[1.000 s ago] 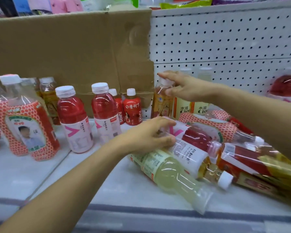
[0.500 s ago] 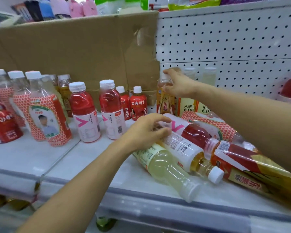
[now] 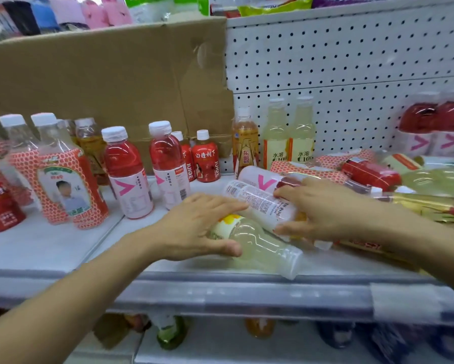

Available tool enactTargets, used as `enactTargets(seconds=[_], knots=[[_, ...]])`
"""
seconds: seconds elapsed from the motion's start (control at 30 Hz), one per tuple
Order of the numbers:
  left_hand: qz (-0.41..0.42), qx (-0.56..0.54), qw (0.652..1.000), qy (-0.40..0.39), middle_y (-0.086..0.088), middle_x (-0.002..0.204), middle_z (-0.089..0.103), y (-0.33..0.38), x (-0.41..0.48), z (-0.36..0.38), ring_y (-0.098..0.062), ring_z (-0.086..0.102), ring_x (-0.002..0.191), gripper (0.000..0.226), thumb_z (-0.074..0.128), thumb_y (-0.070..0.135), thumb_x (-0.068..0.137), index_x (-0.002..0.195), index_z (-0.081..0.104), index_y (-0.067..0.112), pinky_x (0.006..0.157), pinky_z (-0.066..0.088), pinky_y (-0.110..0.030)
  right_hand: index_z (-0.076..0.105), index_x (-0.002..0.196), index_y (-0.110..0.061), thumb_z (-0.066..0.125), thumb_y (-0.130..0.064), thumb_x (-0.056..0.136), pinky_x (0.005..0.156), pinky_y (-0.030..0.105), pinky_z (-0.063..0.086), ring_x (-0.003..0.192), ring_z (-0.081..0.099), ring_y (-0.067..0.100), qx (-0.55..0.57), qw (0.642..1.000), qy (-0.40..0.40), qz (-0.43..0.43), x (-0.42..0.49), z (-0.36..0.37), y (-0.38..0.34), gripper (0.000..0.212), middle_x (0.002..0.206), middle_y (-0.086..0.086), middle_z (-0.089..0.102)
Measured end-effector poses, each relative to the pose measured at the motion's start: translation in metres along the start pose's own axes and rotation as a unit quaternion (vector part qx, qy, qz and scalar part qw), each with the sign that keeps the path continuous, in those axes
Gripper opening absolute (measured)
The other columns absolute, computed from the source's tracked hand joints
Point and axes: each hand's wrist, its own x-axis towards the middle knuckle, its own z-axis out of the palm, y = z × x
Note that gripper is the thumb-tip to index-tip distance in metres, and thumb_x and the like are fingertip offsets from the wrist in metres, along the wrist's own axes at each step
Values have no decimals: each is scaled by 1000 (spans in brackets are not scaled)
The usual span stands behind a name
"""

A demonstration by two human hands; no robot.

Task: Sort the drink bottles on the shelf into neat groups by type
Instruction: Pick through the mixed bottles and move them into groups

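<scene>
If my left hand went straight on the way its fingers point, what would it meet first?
Most likely the lying white-labelled bottle; the left hand points at its label, seemingly almost touching, though depth is unclear.

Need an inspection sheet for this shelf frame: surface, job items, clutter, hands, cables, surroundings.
Surface: white shelf, bottles only partly sorted.
Job's things: pale yellow bottle and white-labelled bottle lie near the front edge; red chevron bottles stand upright at left; pile of bottles lies on its sides at right.
Clutter: cardboard sheet stands behind the left bottles.
Hands: left hand grips the pale yellow bottle; right hand grips the white-labelled bottle.
Cables: nothing seen.
Surroundings: pegboard behind; lower shelf holds more bottles.
</scene>
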Motion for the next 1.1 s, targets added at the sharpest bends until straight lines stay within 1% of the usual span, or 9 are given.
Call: enactTargets(seconds=[0.13, 0.3, 0.37, 0.5, 0.6, 0.7, 0.83, 0.97, 1.1], knots=[[30, 40, 999, 1, 17, 141, 45, -4, 0, -4, -5, 39, 128, 82, 70, 68, 74, 143, 35, 42, 113, 27, -36, 39, 134, -21, 42, -74, 79, 95, 37, 38, 109, 53, 24, -90, 996, -20, 20, -1, 12, -11, 77, 120, 2, 61], [29, -21, 997, 65, 13, 129, 52, -3, -6, -1, -6, 45, 118, 70, 77, 54, 76, 136, 47, 33, 104, 32, -30, 42, 122, -17, 61, -47, 84, 93, 38, 40, 102, 55, 26, -73, 997, 1, 33, -2, 14, -15, 51, 113, 3, 64], [0, -113, 986, 119, 15, 121, 53, -8, -13, 1, -4, 49, 109, 67, 83, 43, 75, 132, 50, 32, 99, 38, -28, 44, 123, -16, 60, -50, 84, 89, 36, 41, 104, 53, 26, -85, 995, 25, 40, -4, 13, -19, 55, 117, 5, 62], [-93, -310, 913, 248, 16, 111, 58, -17, -20, 4, 6, 57, 96, 65, 83, 29, 77, 127, 43, 34, 80, 51, -18, 44, 125, -17, 71, -43, 81, 80, 33, 47, 99, 56, 22, -21, 996, 27, 77, -6, -7, -25, 57, 116, 3, 58], [-164, -397, 844, 320, 10, 112, 60, -26, -20, 12, -1, 61, 101, 65, 79, 22, 82, 130, 36, 28, 92, 50, -26, 54, 119, -18, 75, -33, 81, 80, 37, 51, 93, 57, 19, 56, 994, 50, 85, 1, -35, -28, 47, 109, 0, 62], [-206, -425, 809, 351, -2, 123, 59, -39, -21, 19, -16, 60, 114, 74, 81, 23, 80, 135, 31, 22, 99, 48, -38, 64, 109, -18, 78, -30, 81, 64, 28, 38, 87, 54, 18, 114, 985, 100, 87, 13, -66, -34, 33, 100, 0, 60], [-220, -395, 819, 352, -4, 129, 54, -45, -24, 20, -17, 56, 117, 83, 81, 21, 81, 143, 26, 17, 91, 42, -26, 67, 96, -12, 76, -24, 83, 58, 25, 43, 73, 57, 10, 206, 962, 169, 56, 40, -91, -47, 20, 90, 1, 66], [-218, -405, 818, 346, -3, 129, 55, -46, -25, 19, -15, 55, 117, 79, 80, 19, 82, 141, 27, 19, 80, 40, -13, 57, 102, -16, 74, -27, 85, 61, 25, 43, 81, 60, 12, 253, 952, 172, 22, 80, -100, -69, 26, 92, -2, 61], [-207, -406, 823, 340, -2, 127, 55, -47, -26, 18, -14, 56, 116, 71, 78, 18, 83, 135, 29, 24, 91, 46, -25, 55, 111, -14, 71, -22, 88, 64, 26, 47, 81, 59, 12, 257, 956, 141, 14, 112, -104, -88, 29, 96, 2, 61]])
